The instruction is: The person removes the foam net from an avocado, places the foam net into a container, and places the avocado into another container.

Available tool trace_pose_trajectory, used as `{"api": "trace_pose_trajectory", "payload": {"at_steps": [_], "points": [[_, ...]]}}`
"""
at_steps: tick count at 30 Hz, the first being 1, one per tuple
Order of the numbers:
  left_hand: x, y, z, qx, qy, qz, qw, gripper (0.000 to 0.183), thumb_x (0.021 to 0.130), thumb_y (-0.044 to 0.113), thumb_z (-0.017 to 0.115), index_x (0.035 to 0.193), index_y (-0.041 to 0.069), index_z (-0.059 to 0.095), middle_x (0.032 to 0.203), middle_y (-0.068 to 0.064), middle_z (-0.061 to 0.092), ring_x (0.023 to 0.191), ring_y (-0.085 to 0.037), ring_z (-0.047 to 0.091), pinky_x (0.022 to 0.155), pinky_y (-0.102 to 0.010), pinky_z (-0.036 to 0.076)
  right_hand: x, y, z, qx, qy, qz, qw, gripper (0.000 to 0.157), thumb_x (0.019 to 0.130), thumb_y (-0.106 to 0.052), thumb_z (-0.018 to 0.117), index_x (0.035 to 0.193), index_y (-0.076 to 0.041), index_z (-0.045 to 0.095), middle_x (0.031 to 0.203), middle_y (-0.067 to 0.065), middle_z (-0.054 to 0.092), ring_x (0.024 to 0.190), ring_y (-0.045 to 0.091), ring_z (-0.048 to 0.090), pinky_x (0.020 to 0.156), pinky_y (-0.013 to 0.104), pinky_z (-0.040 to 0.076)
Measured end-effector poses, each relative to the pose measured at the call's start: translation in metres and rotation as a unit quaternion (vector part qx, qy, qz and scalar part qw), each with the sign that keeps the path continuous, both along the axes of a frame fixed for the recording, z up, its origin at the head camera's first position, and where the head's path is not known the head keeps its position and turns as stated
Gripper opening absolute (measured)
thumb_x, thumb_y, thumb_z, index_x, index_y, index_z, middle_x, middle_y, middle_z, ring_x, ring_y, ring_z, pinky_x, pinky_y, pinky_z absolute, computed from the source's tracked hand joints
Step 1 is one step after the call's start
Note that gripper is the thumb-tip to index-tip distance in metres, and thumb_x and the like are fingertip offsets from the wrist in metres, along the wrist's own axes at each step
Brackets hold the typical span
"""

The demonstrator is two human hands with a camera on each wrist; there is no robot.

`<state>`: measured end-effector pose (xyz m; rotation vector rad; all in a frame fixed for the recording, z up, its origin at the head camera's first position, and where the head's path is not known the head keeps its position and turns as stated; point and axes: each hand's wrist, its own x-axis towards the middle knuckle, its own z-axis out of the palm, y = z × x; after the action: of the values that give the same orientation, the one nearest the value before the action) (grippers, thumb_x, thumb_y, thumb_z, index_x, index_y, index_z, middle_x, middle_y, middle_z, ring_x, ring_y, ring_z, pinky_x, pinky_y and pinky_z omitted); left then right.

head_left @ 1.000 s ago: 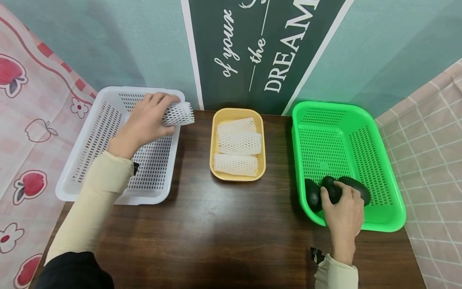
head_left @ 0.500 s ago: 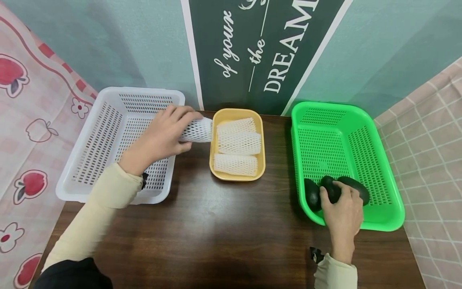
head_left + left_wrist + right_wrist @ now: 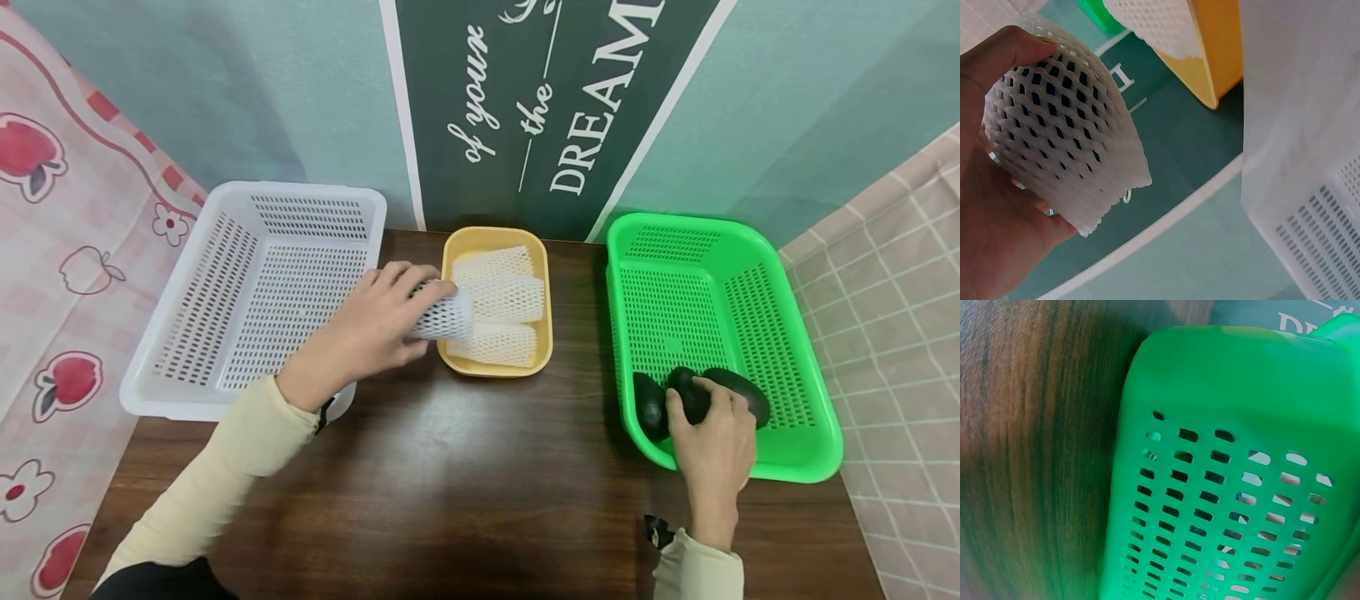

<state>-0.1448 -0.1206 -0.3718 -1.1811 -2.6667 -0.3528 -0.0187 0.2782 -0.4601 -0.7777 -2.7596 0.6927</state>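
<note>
My left hand (image 3: 378,325) grips a white foam net (image 3: 444,318) at the left rim of the yellow tray (image 3: 495,372). Close up in the left wrist view, the net (image 3: 1063,119) bulges round something dark that shows through its mesh. Thumb and fingers wrap it from both sides, and its frayed end sticks out. Over in the green basket (image 3: 675,218), my right hand (image 3: 716,437) holds a dark avocado (image 3: 684,387) between thumb and fingers. One avocado (image 3: 649,408) lies left of it and another (image 3: 741,392) to the right. The right wrist view shows only the basket's slotted wall (image 3: 1241,381), not the hand.
Inside the yellow tray lie three white foam nets (image 3: 501,343). A white slotted basket (image 3: 300,188) stands at the left, partly under my left forearm. Behind everything rises a teal wall with a lettered dark panel (image 3: 517,200). Brown wooden tabletop (image 3: 480,483) spreads in front.
My left hand has carried the foam net rightward and nearer, from over the white basket to the yellow tray's left edge. My right hand stays on the avocado in the green basket.
</note>
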Motion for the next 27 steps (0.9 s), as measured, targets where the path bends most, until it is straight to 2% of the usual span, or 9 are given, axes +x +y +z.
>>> {"api": "trace_pose_trajectory", "payload": {"at_steps": [5, 10, 15, 20, 24, 27], "points": [[0.010, 0.006, -0.005, -0.009, -0.010, -0.008, 0.9999, 0.072, 0.072, 0.025, 0.087, 0.134, 0.015, 0.051, 0.130, -0.010, 0.056, 0.118, -0.033, 0.050, 0.087, -0.048, 0.047, 0.000, 0.001, 0.000, 0.003, 0.013, 0.010, 1.000, 0.047, 0.095, -0.033, 0.062, 0.133, -0.005, 0.059, 0.139, 0.029, 0.051, 0.124, 0.053, 0.044, 0.093, 0.067, 0.037], [0.019, 0.014, -0.010, -0.024, -0.020, -0.018, 0.9993, 0.072, 0.073, 0.027, 0.085, 0.135, 0.017, 0.049, 0.132, -0.009, 0.055, 0.119, -0.031, 0.050, 0.086, -0.047, 0.048, 0.001, 0.003, -0.001, 0.000, 0.062, 0.049, 0.997, 0.044, 0.092, -0.030, 0.068, 0.128, -0.004, 0.062, 0.135, 0.027, 0.055, 0.124, 0.051, 0.046, 0.098, 0.065, 0.034], [0.029, 0.021, -0.015, -0.025, -0.020, -0.031, 0.9990, 0.071, 0.073, 0.028, 0.084, 0.134, 0.017, 0.050, 0.133, -0.010, 0.055, 0.119, -0.032, 0.052, 0.083, -0.047, 0.049, 0.004, 0.005, -0.002, -0.012, 0.120, 0.105, 0.987, 0.042, 0.088, -0.024, 0.074, 0.124, -0.004, 0.065, 0.130, 0.024, 0.060, 0.124, 0.047, 0.049, 0.102, 0.062, 0.033], [0.041, 0.027, -0.017, -0.032, -0.028, -0.035, 0.9985, 0.071, 0.073, 0.029, 0.085, 0.134, 0.019, 0.050, 0.131, -0.008, 0.057, 0.117, -0.030, 0.053, 0.082, -0.045, 0.050, 0.007, 0.005, -0.001, -0.022, 0.154, 0.154, 0.976, 0.041, 0.084, -0.015, 0.078, 0.121, -0.004, 0.066, 0.126, 0.022, 0.062, 0.120, 0.044, 0.051, 0.099, 0.057, 0.035], [0.053, 0.034, -0.021, -0.030, -0.039, -0.037, 0.9981, 0.071, 0.074, 0.031, 0.085, 0.135, 0.020, 0.049, 0.129, -0.006, 0.057, 0.113, -0.028, 0.053, 0.081, -0.043, 0.050, 0.008, 0.001, 0.001, -0.029, 0.173, 0.183, 0.967, 0.041, 0.081, -0.009, 0.080, 0.119, -0.003, 0.066, 0.124, 0.020, 0.064, 0.118, 0.040, 0.052, 0.102, 0.034, 0.037], [0.060, 0.038, -0.027, -0.026, -0.048, -0.037, 0.9978, 0.071, 0.075, 0.031, 0.084, 0.135, 0.020, 0.049, 0.128, -0.005, 0.056, 0.112, -0.027, 0.053, 0.080, -0.042, 0.050, 0.007, -0.004, 0.002, -0.029, 0.189, 0.206, 0.960, 0.042, 0.079, -0.005, 0.080, 0.119, -0.002, 0.067, 0.123, 0.019, 0.064, 0.117, 0.039, 0.053, 0.102, 0.015, 0.031]]}}
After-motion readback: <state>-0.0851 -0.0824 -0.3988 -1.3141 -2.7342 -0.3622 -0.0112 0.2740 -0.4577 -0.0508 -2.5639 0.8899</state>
